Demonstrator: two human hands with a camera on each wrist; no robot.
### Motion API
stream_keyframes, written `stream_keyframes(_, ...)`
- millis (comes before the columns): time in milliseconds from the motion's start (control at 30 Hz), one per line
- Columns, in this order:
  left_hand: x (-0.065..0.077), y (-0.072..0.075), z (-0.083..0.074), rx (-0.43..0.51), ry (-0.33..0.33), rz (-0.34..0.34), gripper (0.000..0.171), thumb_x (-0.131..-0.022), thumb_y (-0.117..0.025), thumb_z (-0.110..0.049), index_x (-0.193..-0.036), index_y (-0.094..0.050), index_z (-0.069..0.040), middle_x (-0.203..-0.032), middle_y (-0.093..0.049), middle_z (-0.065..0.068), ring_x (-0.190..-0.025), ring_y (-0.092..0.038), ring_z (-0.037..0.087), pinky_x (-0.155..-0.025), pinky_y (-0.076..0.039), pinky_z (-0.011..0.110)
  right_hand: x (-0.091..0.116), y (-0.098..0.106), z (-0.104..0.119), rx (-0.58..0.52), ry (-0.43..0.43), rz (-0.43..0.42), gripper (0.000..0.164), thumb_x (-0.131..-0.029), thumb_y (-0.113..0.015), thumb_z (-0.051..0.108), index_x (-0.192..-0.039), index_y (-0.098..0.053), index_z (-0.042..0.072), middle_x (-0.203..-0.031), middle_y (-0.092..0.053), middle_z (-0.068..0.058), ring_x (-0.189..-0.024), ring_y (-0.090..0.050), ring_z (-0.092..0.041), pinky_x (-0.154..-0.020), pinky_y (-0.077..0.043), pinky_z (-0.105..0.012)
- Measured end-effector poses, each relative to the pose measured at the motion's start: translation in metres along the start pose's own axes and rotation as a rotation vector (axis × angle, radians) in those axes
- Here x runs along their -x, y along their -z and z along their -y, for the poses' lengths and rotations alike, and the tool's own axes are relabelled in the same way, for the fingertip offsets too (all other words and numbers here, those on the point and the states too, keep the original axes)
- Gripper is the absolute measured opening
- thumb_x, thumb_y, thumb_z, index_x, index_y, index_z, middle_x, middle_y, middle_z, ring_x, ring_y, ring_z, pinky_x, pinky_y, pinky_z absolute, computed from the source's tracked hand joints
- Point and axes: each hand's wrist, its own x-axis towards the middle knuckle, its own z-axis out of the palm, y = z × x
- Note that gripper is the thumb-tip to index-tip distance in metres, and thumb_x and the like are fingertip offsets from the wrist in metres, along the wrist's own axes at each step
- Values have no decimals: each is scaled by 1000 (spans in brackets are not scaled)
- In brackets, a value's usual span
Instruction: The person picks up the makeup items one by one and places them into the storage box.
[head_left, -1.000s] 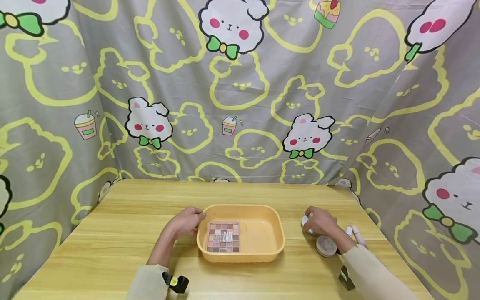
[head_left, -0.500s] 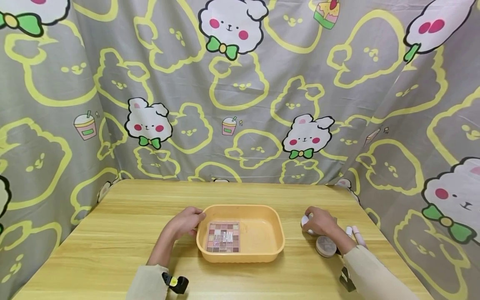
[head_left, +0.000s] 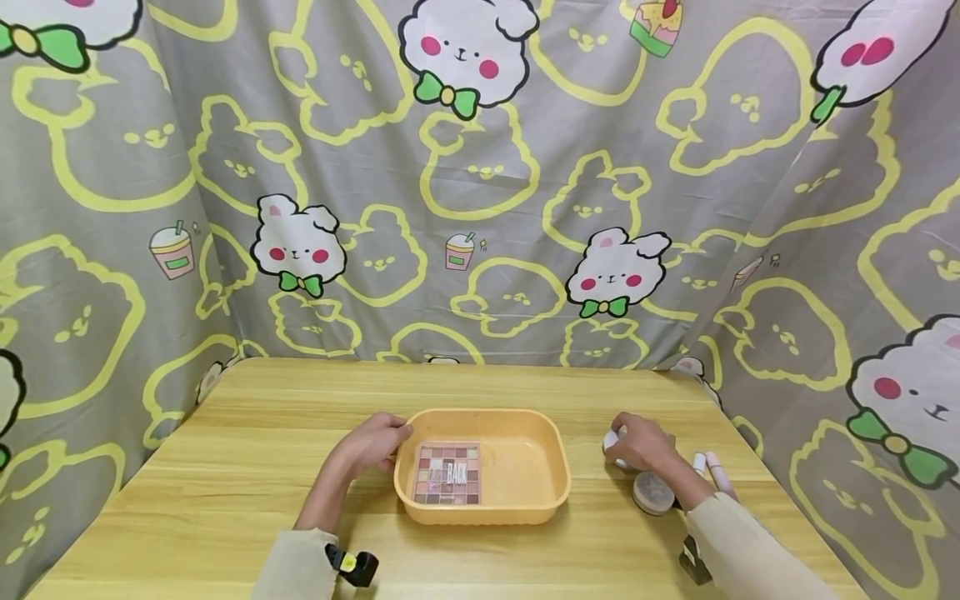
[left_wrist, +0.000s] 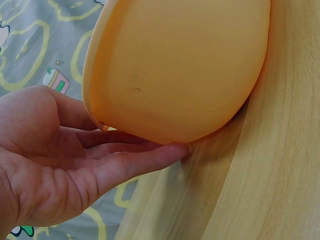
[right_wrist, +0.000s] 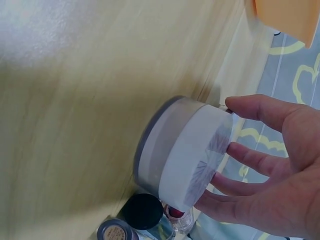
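Note:
At the left end of the yellow-orange plastic tray (head_left: 483,515), my left hand (head_left: 371,446) grips the rim. In the left wrist view, one digit presses the tray's outer wall (left_wrist: 185,75) from outside, while others pass behind the rim. Inside the tray lies an eyeshadow palette (head_left: 447,475) with a printed clear cover. To the right, my right hand (head_left: 641,442) holds a round white cosmetic case (head_left: 611,447) between thumb and fingers. A round powder jar (head_left: 653,493) stands just in front; it blocks the held case in the right wrist view, where its star-patterned lid (right_wrist: 212,150) shows.
Two pale slim tubes (head_left: 717,472) stand or lie to the right of the right wrist. Beside the jar, the right wrist view shows a black-capped item (right_wrist: 143,211) and another small cap (right_wrist: 115,232). Patterned curtains surround the wooden table (head_left: 300,387).

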Motion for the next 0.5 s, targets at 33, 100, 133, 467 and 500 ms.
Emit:
stream_keyframes(33,0,0,0,3,2,-1,41,-106,-42,-15,-134,-56,13,-114,-69,20,-101,-68,27,-75,-61,41,0,-1,0,-3,-2,-4,51,-77,-79,18,-120,-63,-3,-108,-69,-19,-81,-57,-25,-66,-49,-34)
stream_keyframes(100,0,0,0,5,3,-1,41,-106,-42,-15,-134,-56,13,-114,-69,20,-101,-68,28,-75,-61,41,1,-2,-1,-8,-9,-14,52,-76,-78,19,-120,-63,-3,-106,-69,-18,-80,-58,-24,-65,-49,-34)
stream_keyframes(133,0,-1,0,6,6,-3,41,-106,-42,-15,-134,-56,12,-114,-69,20,-101,-68,27,-75,-61,41,2,-2,-1,-11,-13,-15,52,-76,-78,19,-120,-63,-3,-106,-69,-18,-80,-57,-24,-65,-49,-34)
stream_keyframes(467,-3,-1,0,22,15,-9,40,-106,-43,-14,-132,-58,12,-111,-70,18,-98,-68,25,-74,-61,39,0,-2,1,-12,-23,-27,56,-76,-77,25,-124,-62,-1,-118,-67,-22,-87,-59,-27,-66,-50,-35)
stream_keyframes(500,-3,-1,1,21,15,-9,39,-106,-42,-14,-131,-59,11,-109,-70,17,-97,-68,25,-74,-61,39,0,-2,2,-9,-21,-31,57,-76,-76,26,-124,-63,-1,-119,-67,-22,-87,-59,-28,-67,-50,-36)
